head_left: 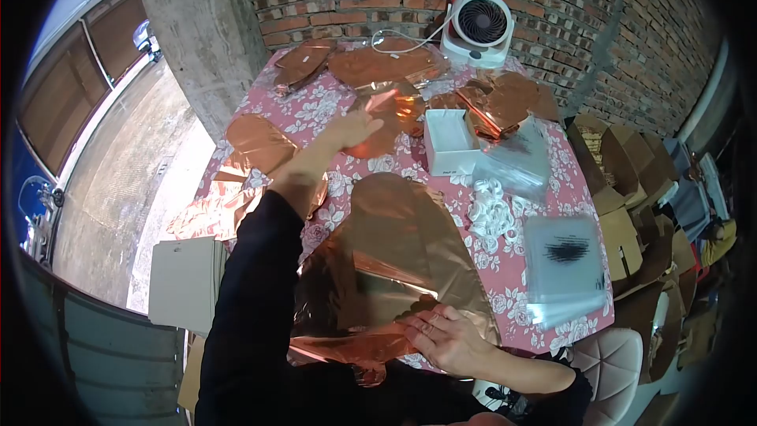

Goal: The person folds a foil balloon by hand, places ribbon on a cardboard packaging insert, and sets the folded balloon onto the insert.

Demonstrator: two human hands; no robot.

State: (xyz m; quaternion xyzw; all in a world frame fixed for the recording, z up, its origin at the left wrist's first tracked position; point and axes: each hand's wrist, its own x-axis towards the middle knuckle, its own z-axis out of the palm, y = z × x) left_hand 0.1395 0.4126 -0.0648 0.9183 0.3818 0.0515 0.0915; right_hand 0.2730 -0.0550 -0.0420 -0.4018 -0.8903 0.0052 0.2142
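My left hand reaches over the middle of the table, beside a shiny copper-coloured foil piece; its fingers are blurred, so a grip cannot be made out. Close to my body, my right hand has its fingers bent on the lower edge of a large copper foil sheet, pinching it. That sheet lies across the near part of the table. More copper foil pieces rest to the left, next to my left forearm. An open white box stands right of my left hand.
Clear plastic bags and white ribbon coils lie on the right of the flowered tablecloth. A white fan stands at the back. Grey cardboard is at the left edge, a chair at the near right, cartons beyond.
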